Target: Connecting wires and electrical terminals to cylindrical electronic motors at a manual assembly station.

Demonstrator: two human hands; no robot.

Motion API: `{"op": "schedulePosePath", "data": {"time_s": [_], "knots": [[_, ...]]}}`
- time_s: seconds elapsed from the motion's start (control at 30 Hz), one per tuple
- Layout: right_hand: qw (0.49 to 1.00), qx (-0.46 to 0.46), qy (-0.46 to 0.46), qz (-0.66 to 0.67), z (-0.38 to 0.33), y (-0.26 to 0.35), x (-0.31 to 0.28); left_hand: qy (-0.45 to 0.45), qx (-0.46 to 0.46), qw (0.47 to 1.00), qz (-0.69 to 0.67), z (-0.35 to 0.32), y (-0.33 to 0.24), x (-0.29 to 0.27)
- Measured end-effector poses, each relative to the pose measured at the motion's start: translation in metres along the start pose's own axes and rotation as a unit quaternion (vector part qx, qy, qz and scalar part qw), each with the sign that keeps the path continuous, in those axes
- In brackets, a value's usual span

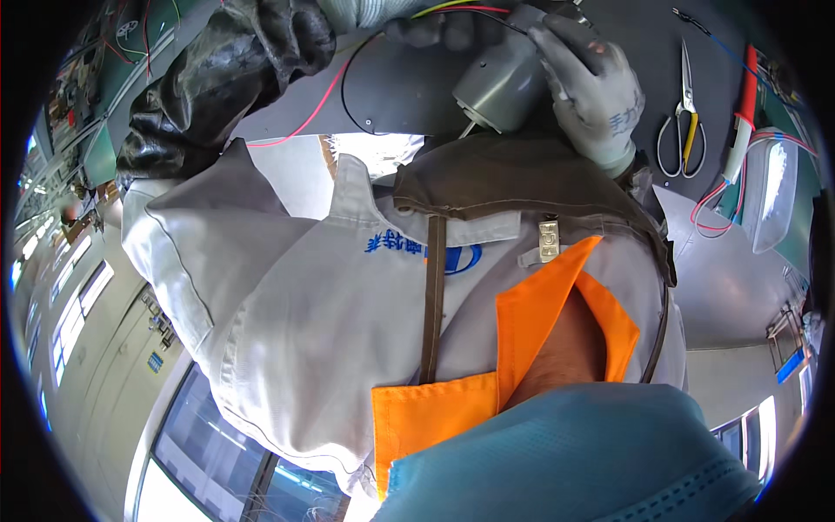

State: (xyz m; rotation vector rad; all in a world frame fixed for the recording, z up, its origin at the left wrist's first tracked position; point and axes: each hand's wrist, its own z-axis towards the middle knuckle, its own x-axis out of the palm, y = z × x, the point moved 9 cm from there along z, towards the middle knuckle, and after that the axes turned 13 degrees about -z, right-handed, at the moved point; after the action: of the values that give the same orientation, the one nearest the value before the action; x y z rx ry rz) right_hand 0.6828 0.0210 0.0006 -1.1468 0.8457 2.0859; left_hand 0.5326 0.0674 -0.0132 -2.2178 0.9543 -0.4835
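Observation:
A grey cylindrical motor (500, 83) lies on the dark tabletop close to my body, its thin shaft pointing toward me. My right hand (600, 91), in a light grey work glove, is closed at its far right side, fingers bent against the motor's upper end. My left hand (442, 31) shows dark-coated glove fingertips at the top edge, curled by a yellow wire (439, 7) and a red wire; the rest of it is cut off. A black wire (344, 96) loops from the motor past these fingertips. My left forearm wears a shiny black sleeve (226, 78).
Scissors (684, 122) with one yellow-marked handle lie right of my right hand. Beyond them are a red-and-white handled tool (745, 104), a blue lead (722, 43), red and blue wires, and a clear plastic tray (770, 196). A pink-red wire (306, 120) crosses the table's near edge.

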Motion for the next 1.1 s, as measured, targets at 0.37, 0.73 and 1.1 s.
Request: {"op": "schedulePosePath", "data": {"time_s": [0.37, 0.73, 1.1], "knots": [[0.995, 0.036, 0.085, -0.04, 0.036, 0.009, 0.002, -0.167, 0.208, 0.943, -0.199, 0.029, 0.022, -0.016], [0.719, 0.4, -0.02, 0.568, 0.012, -0.071, 0.018, -0.137, 0.345, 0.807, -0.459, 0.067, 0.028, -0.002], [0.716, 0.372, -0.097, 0.582, 0.013, -0.079, 0.012, -0.125, 0.319, 0.823, -0.452, 0.071, 0.024, 0.008]]}}
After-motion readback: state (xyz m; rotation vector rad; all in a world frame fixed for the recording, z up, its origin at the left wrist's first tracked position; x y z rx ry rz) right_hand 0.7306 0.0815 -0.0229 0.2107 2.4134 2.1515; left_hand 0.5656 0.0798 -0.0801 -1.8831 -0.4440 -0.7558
